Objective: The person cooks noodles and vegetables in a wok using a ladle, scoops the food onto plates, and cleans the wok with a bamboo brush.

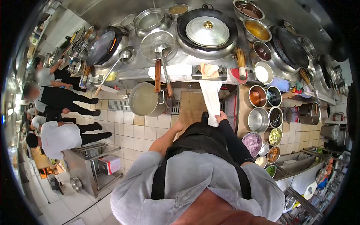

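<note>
My right hand (221, 117) grips the lower end of a long white cloth (210, 93), which hangs from the stove's front edge. A folded peach-coloured cloth (209, 70) sits on the ledge above it. My left hand (179, 126) is beside my waist at the black apron (198, 140), and its fingers are mostly hidden. Ahead of me, a domed silver lid (207, 32) covers a large wok (182, 28). A wire strainer (155, 41) with a wooden handle and a ladle (162, 48) lie to the lid's left.
A big stockpot (145, 99) stands low at left. Several metal bowls of food, one with chopped purple onion (252, 144), line the right side. A bamboo brush (240, 62) stands by the wok. Several people, one in a white shirt (60, 138), are at far left.
</note>
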Demonstrator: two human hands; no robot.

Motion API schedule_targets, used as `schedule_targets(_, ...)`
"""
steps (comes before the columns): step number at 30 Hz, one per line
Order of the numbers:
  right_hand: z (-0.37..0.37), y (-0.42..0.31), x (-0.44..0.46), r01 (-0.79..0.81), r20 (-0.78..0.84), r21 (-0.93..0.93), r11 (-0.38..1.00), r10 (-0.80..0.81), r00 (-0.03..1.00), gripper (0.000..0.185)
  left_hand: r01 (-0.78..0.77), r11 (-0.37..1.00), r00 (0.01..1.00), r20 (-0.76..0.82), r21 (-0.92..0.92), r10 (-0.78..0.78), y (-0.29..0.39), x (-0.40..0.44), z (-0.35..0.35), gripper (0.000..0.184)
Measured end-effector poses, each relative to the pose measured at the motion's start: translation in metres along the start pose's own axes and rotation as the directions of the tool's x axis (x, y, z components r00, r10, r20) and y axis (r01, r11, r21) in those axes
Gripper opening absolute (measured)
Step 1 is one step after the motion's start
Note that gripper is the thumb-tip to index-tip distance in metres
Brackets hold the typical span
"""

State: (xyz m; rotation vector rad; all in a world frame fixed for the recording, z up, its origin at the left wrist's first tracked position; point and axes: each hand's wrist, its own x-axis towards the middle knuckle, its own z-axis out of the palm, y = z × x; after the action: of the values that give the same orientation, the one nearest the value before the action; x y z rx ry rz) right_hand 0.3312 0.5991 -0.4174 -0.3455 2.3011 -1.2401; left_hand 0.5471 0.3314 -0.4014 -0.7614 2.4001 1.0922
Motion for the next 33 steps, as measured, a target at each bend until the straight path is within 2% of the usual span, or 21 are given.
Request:
schedule_targets(1,0.0,0.001,-0.007,-0.092,0.029,0.046,0.995,0.09,0.995,0.033,0.167,0.98,0.984,0.04,0.109,-0.173,-0.051,-0.003,0.016,0.037)
schedule_targets(2,0.001,0.001,-0.015,-0.184,0.061,0.09,0.979,0.179,0.982,0.032,0.347,0.908,0.913,0.136,0.235,-0.384,-0.08,-0.025,0.013,0.036)
schedule_targets(3,0.0,-0.002,-0.022,-0.274,0.095,0.131,0.953,0.263,0.96,0.031,0.393,0.9,0.914,0.024,0.188,-0.404,-0.119,-0.049,0.023,0.031)
schedule_targets(4,0.003,-0.011,-0.036,-0.34,0.075,0.216,0.915,0.332,0.94,0.027,0.201,0.88,0.915,0.239,0.431,-0.326,-0.146,-0.068,0.02,0.028)
schedule_targets(5,0.007,-0.009,-0.044,-0.376,0.094,0.21,0.903,0.364,0.927,0.025,-0.047,0.799,0.843,0.453,0.6,-0.291,-0.167,-0.087,0.018,0.027)
schedule_targets(8,0.028,0.035,-0.058,-0.463,0.16,0.186,0.867,0.438,0.885,0.021,-0.151,0.751,0.939,0.331,0.643,-0.094,-0.196,-0.166,0.024,0.022)
schedule_targets(10,0.045,0.076,-0.065,-0.489,0.217,0.163,0.857,0.452,0.865,0.017,-0.013,0.875,0.958,0.255,0.484,-0.127,-0.22,-0.199,0.044,0.022)
schedule_targets(12,0.074,0.162,-0.054,-0.367,0.198,-0.132,0.921,0.388,0.9,0.012,0.061,0.944,0.976,0.178,0.325,-0.124,-0.24,-0.219,0.068,0.022)
schedule_targets(13,0.088,0.204,-0.05,-0.297,0.189,-0.277,0.914,0.354,0.916,0.011,0.041,0.958,0.987,0.139,0.284,-0.083,-0.25,-0.225,0.083,0.022)
schedule_targets(14,0.082,0.187,-0.06,-0.283,0.128,-0.285,0.916,0.329,0.936,0.01,0.0,0.966,0.995,0.096,0.26,-0.025,-0.262,-0.226,0.099,0.022)
schedule_targets(17,0.069,0.167,-0.07,-0.498,0.138,0.031,0.867,0.489,0.861,0.01,-0.163,0.942,0.981,-0.053,0.293,0.186,-0.293,-0.216,0.144,0.024)
schedule_targets(19,0.064,0.151,-0.068,-0.44,0.216,-0.182,0.88,0.472,0.855,0.01,-0.102,0.982,0.992,-0.061,0.156,0.113,-0.294,-0.211,0.144,0.024)
schedule_targets(20,0.064,0.143,-0.068,-0.396,0.254,-0.283,0.874,0.466,0.847,0.011,-0.014,0.998,0.999,-0.043,0.058,0.017,-0.296,-0.21,0.146,0.023)
schedule_targets(21,0.064,0.138,-0.069,-0.381,0.242,-0.292,0.877,0.453,0.858,0.011,0.11,0.99,0.994,-0.001,-0.084,-0.111,-0.289,-0.206,0.14,0.022)
schedule_targets(22,0.064,0.136,-0.07,-0.366,0.229,-0.301,0.88,0.44,0.868,0.011,0.24,0.935,0.971,0.052,-0.259,-0.235,-0.277,-0.203,0.13,0.021)
schedule_targets(24,0.067,0.139,-0.071,-0.352,0.18,-0.359,0.864,0.434,0.883,0.011,0.441,0.687,0.888,0.172,-0.578,-0.426,-0.252,-0.191,0.108,0.02)
schedule_targets(26,0.074,0.15,-0.072,-0.357,0.104,-0.452,0.817,0.445,0.889,0.019,0.493,0.487,0.84,0.248,-0.721,-0.483,-0.237,-0.173,0.091,0.019)
schedule_targets(27,0.071,0.139,-0.078,-0.305,0.095,-0.483,0.82,0.396,0.913,0.016,0.503,0.424,0.827,0.276,-0.753,-0.49,-0.229,-0.162,0.084,0.018)
schedule_targets(29,0.058,0.103,-0.094,-0.208,0.08,-0.542,0.814,0.296,0.952,0.011,0.422,0.672,0.903,0.216,-0.608,-0.372,-0.217,-0.154,0.059,0.017)
schedule_targets(31,0.057,0.111,-0.095,-0.291,0.077,-0.511,0.809,0.38,0.922,0.012,0.41,0.69,0.909,0.2,-0.597,-0.366,-0.19,-0.146,0.032,0.016)
schedule_targets(33,0.053,0.112,-0.101,-0.323,0.084,-0.477,0.817,0.408,0.909,0.013,0.473,0.483,0.843,0.22,-0.736,-0.491,-0.159,-0.141,0.019,0.015)
